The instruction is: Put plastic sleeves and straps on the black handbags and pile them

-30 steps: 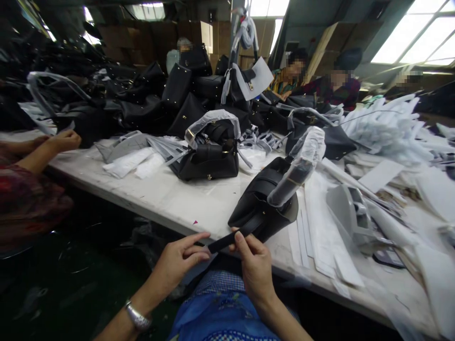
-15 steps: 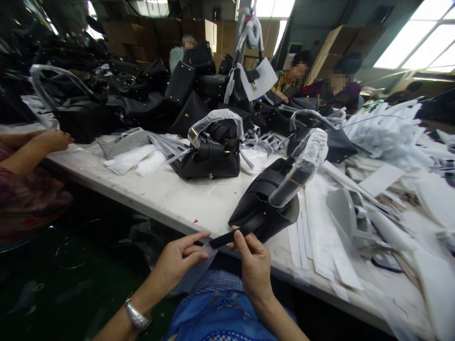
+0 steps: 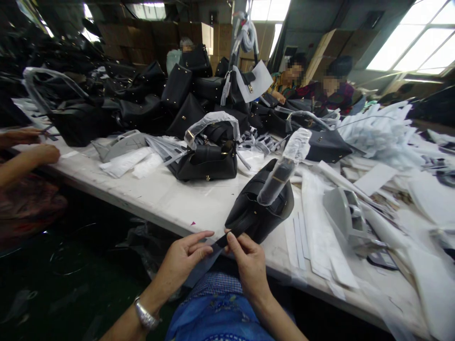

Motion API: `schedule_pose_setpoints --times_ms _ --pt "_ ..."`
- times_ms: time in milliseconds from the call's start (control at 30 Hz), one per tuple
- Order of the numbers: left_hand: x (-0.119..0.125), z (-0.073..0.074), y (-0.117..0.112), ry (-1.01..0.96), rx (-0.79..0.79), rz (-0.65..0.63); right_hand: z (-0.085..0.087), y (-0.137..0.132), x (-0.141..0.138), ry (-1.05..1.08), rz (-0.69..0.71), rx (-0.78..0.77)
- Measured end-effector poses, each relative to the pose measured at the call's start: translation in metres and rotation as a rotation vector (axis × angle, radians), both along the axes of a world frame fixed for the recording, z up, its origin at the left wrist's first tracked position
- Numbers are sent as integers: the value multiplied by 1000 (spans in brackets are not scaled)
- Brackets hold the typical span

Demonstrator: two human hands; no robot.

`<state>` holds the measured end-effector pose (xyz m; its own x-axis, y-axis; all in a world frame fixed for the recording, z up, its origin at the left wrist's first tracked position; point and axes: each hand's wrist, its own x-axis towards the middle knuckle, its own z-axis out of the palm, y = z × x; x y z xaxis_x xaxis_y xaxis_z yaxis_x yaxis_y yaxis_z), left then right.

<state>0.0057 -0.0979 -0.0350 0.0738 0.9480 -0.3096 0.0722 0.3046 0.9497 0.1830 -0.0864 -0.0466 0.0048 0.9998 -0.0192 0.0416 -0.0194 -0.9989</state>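
A black leather handbag [image 3: 261, 208] lies on its side at the near edge of the white table [image 3: 177, 203]. Its handle [image 3: 284, 168] is wrapped in clear film. A black strap [image 3: 227, 237] runs from the bag toward me. My right hand [image 3: 249, 265] pinches that strap between thumb and fingers. My left hand [image 3: 183, 260] pinches a translucent film strip [image 3: 202, 265] at the strap's free end, fingers curled. A metal watch [image 3: 145, 315] sits on my left wrist.
Another black handbag [image 3: 208, 158] stands mid-table, with a heap of black bags [image 3: 142, 99] behind it. White paper strips [image 3: 320, 246] and grey wrapping [image 3: 387, 128] cover the right side. A neighbour's hands [image 3: 33, 151] work at far left. Several people sit across the table.
The bag and strap have shifted slightly left and nearer to me. My hands have drawn closer together on the strap end. The neighbour's hands at left have moved down and left.
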Motion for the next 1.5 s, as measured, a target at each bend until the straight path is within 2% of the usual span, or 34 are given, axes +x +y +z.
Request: schedule_pose_setpoints --times_ms 167,267,400,500,633,733,833,1000,1100,1200,1333,1433,1500 --pt "25 0 14 -100 34 -20 1 4 14 -84 49 57" --pt "42 2 23 -129 70 -4 0 0 29 -136 -15 102" --pt "63 9 36 -114 208 52 2 -4 41 -159 -84 62" --pt "75 15 49 -49 309 88 10 -2 41 -159 -88 54" --pt "83 22 66 -26 359 100 23 10 35 -93 -81 55" --pt "83 23 73 -13 404 81 24 19 32 -69 -108 32" --pt "77 16 69 -3 390 86 19 25 29 -32 -141 -4" --pt "65 -3 45 6 237 24 12 26 25 -13 -177 -16" --pt "65 -10 35 -45 208 66 11 27 24 -16 -188 -9" --pt "70 -13 33 -87 253 119 10 28 23 -2 -188 -7" --pt "72 -17 34 38 461 190 9 29 24 -23 -194 11" --pt "68 -23 33 234 796 184 9 31 27 -46 -185 -4" --pt "62 -26 33 360 1036 134 9 34 29 -28 -169 -35"
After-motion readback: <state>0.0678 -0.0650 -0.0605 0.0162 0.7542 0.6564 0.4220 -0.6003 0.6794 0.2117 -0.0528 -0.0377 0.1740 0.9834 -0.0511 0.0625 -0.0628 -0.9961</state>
